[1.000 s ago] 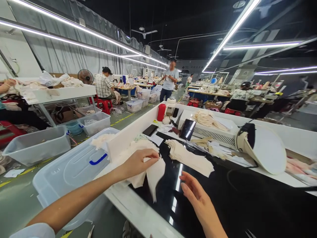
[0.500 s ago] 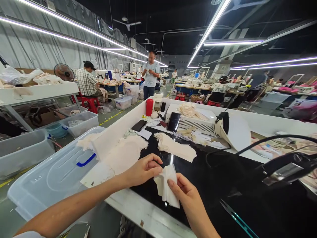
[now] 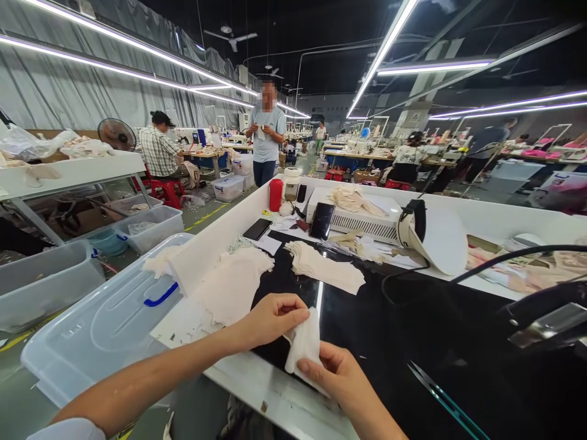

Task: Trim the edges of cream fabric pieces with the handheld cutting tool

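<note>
A small folded piece of white fabric (image 3: 304, 343) is held up between my two hands, over the near edge of the black tabletop. My left hand (image 3: 279, 315) pinches its upper edge between thumb and fingers. Lower down, my right hand (image 3: 332, 370) grips its right side, thumb on the near face. Beyond them lies a stack of cream fabric pieces (image 3: 325, 269) on the black surface. A larger pile of cream fabric (image 3: 238, 278) spreads to the left of it. Tweezers with teal handles (image 3: 444, 397) rest on the right.
A clear bin lid with a blue handle (image 3: 110, 311) is at my left. At the back stand a red container (image 3: 276, 195), a propped phone (image 3: 322, 220) and a white visor (image 3: 431, 238). A black lamp-like arm (image 3: 545, 311) juts in at right. A person (image 3: 266, 134) stands ahead.
The fabric is turned and folded narrower between my hands, and my right hand has shifted slightly left and down. The person ahead has come closer.
</note>
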A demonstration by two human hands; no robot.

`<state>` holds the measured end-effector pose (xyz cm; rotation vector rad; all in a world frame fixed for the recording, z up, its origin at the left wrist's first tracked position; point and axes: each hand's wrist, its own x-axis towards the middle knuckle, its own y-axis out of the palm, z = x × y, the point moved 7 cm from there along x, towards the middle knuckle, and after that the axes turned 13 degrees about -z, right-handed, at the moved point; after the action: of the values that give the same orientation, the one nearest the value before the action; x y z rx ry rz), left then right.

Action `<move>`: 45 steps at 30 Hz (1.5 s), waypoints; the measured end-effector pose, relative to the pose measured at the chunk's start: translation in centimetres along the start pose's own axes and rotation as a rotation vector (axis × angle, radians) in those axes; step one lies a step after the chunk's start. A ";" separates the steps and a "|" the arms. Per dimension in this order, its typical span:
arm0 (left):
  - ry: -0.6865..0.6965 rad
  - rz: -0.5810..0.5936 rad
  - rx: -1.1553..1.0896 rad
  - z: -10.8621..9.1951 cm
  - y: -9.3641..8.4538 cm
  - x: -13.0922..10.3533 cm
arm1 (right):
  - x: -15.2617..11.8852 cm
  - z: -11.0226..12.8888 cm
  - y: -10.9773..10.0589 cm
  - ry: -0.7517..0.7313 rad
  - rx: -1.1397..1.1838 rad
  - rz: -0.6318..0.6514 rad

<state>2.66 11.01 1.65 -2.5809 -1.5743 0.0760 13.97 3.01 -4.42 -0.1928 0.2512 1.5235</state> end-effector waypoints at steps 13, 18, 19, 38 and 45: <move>0.210 -0.011 0.366 -2.0 -0.8 0.6 | 0.4 0.1 0.3 -0.043 -0.127 0.058; 0.748 -0.069 0.761 -5.9 -0.8 0.6 | 2.7 3.3 -3.3 -0.377 -0.355 -0.217; 0.879 -0.070 0.858 -6.1 -0.3 0.2 | 3.1 3.8 -4.1 -0.427 -0.400 -0.261; 1.046 0.167 1.129 3.7 4.9 -2.2 | 5.0 3.8 -10.6 -0.837 -1.132 -0.587; 1.011 0.159 1.107 3.9 4.7 -2.3 | 3.0 2.5 -6.2 -0.985 -1.236 -0.403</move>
<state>5.32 7.18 -2.86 -1.4231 -0.6167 -0.2384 20.35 6.28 -3.09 -0.3939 -1.4523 1.0225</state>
